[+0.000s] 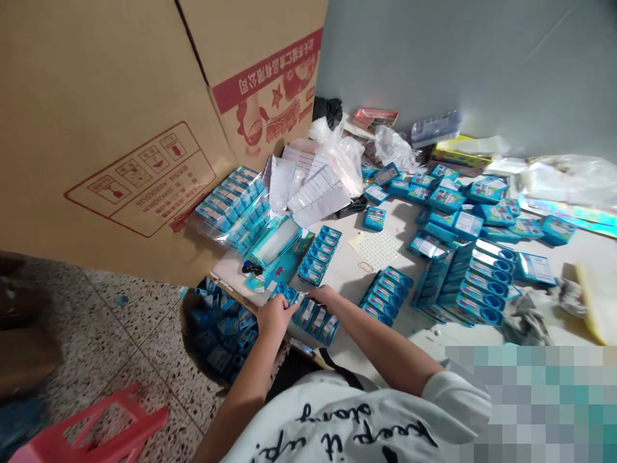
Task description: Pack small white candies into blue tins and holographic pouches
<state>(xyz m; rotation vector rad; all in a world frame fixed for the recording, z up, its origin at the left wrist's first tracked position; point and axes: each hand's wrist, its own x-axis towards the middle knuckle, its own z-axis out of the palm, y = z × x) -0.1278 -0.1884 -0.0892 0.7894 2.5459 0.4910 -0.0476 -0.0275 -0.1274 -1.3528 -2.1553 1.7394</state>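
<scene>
At the table's near edge sits a row of small blue boxes (315, 321) with grey-white panels. My left hand (276, 314) is closed at the row's left end, thumb and fingers pressed against the boxes beside round blue openings. Along the row's far side, my right hand (324, 296) is closed with bent fingers; its fingertips are partly hidden. Just beyond the hands stands a second row of blue boxes (319, 254) with round holes. Another holed row (387, 296) lies right of my right forearm.
A large cardboard carton (144, 77) rises on the left. Loose blue boxes (446, 199) and stacked rows (486, 283) fill the table's right side. Paper sheets (318, 193) and plastic bags lie behind. Below the edge is a container of blue pieces (226, 337), near a red stool (106, 424).
</scene>
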